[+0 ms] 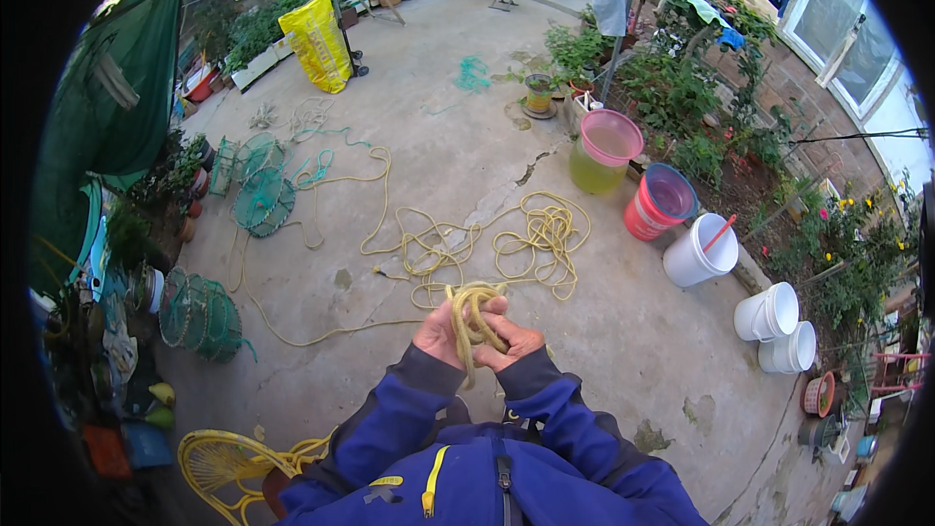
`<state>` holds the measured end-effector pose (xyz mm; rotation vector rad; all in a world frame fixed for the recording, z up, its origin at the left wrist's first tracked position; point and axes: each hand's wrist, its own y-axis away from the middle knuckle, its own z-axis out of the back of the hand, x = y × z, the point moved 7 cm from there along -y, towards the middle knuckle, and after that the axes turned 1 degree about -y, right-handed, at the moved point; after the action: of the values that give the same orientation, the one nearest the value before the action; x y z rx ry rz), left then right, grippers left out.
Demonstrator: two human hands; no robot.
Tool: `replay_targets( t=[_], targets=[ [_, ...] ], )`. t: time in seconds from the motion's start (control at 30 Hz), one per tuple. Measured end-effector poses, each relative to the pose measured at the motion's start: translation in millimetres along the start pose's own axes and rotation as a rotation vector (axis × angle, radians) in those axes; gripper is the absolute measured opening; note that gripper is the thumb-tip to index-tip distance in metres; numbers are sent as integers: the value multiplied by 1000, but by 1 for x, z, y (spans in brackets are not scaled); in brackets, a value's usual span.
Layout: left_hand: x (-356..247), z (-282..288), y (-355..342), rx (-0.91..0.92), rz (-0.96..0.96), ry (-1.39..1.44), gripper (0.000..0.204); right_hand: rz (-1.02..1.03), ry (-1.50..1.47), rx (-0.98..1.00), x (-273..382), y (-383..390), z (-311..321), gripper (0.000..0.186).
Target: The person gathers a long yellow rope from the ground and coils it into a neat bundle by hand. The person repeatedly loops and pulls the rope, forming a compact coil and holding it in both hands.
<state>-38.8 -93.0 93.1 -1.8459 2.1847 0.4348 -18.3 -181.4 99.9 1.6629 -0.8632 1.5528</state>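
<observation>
In front of my chest, both hands grip a looped bundle of yellow rope (466,317). My left hand (438,335) closes on the bundle's left side, and my right hand (513,339) wraps its right side with the thumb pressed against the loops. A short length hangs down between the two wrists. Beyond my hands, more of the yellow rope lies on the concrete in loose coils (541,239) and tangled loops. One strand runs left toward green round net traps (263,200). Some of my fingers are hidden behind the rope.
Another green net trap (200,317) stands at the left. Along the right edge is a row of buckets: a pink-rimmed one (602,151), a red one (657,205) and white ones (701,251). A yellow chair (219,468) is at my lower left. A yellow bag (317,44) stands farther off.
</observation>
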Motion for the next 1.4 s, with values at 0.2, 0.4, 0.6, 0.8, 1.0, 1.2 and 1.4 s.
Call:
replay_targets(
  t=[0.2,0.4,0.6,0.8,1.0,1.2,1.4],
  targets=[
    [0,8,-2,-6,-22,-301,60,-60,67,74,9,2,-2,36],
    [3,17,-1,-36,-1,-160,67,-70,220,78,-1,4,-4,42],
    [4,11,4,28,-11,-185,73,-153,-148,155,-21,0,-4,50],
    [0,10,6,0,-12,-206,77,-122,-18,168,-22,-2,-4,49],
    [-7,11,-2,4,71,-311,79,-35,67,-17,-33,-3,-6,44],
    [-33,57,0,-262,308,-1165,57,-67,220,14,-39,-9,19,41],
    [-141,193,35,-942,-15,-1209,21,174,498,-60,28,10,157,14]
  ],
)
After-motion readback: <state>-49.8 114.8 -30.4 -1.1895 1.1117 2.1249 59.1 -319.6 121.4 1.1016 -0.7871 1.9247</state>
